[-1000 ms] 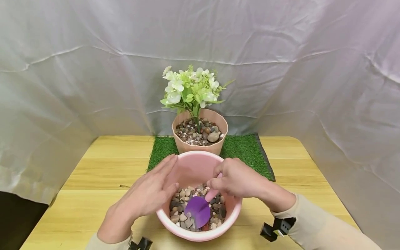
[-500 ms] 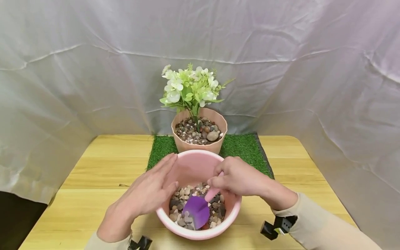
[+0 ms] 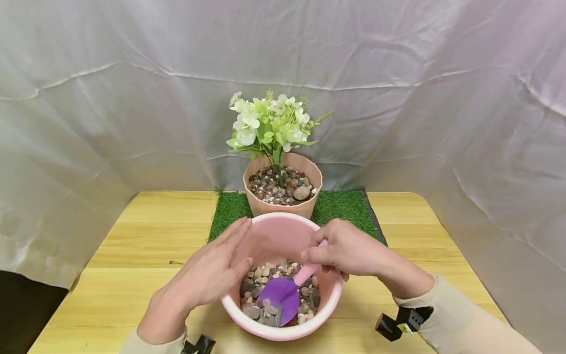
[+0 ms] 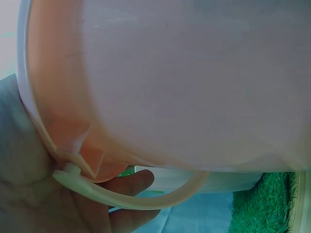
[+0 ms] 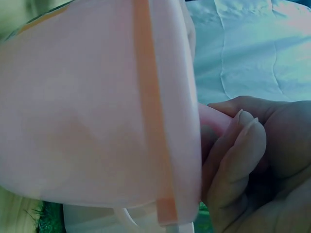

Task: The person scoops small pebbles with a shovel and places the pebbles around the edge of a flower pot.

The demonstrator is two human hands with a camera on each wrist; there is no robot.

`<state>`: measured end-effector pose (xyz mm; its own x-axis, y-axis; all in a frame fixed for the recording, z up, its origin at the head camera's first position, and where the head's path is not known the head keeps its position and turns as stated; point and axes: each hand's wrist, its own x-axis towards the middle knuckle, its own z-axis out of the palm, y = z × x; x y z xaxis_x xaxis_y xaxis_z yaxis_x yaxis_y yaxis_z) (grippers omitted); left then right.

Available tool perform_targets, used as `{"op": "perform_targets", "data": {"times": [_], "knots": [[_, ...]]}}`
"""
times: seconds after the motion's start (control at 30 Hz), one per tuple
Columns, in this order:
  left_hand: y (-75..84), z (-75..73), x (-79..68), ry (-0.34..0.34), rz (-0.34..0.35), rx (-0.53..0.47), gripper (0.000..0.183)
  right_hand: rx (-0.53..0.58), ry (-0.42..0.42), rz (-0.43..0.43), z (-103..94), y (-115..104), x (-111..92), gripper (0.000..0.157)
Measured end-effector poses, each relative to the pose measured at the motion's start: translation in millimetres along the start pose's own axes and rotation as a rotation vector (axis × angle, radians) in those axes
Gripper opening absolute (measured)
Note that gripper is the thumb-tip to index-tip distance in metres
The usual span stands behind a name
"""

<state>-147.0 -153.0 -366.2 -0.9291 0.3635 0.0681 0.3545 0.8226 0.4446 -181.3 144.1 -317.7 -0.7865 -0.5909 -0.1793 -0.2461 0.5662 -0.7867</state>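
A pink bucket (image 3: 281, 334) with pebbles inside stands on the table's near side. My right hand (image 3: 349, 248) grips the pink handle of a toy shovel (image 3: 283, 296) at the bucket's right rim. Its purple blade lies among the pebbles (image 3: 265, 271), several grey stones resting on its left part. In the right wrist view, curled fingers (image 5: 238, 155) hold the handle just past the rim. Laid over the left rim, my left hand (image 3: 203, 275) has its fingers fairly straight and its thumb reaching inside. The bucket's pale carrying handle (image 4: 131, 199) hangs beside that palm in the left wrist view.
Behind the bucket, a peach flowerpot (image 3: 283, 209) with stones and a white-flowered plant (image 3: 271, 123) stands on a green turf mat (image 3: 347, 211). The wooden table (image 3: 132, 246) extends to both sides. Grey cloth (image 3: 177, 49) encloses the back and sides.
My right hand has shifted to the right, tilting the shovel's handle lower toward the right rim. More pebbles now lie on the blade's left part. My left hand stays at the rim.
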Motion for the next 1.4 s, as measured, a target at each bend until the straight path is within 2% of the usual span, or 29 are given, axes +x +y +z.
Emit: {"op": "perform_targets", "data": {"times": [0.53, 1.4], "knots": [[-0.1, 0.3, 0.0, 0.000, -0.004, -0.006, 0.081, 0.066, 0.026, 0.011, -9.7, 10.6, -7.7, 0.021], [-1.1, 0.2, -0.5, 0.003, -0.001, -0.017, 0.080, 0.205, 0.068, 0.050, -13.9, 25.4, -5.7, 0.022]]}}
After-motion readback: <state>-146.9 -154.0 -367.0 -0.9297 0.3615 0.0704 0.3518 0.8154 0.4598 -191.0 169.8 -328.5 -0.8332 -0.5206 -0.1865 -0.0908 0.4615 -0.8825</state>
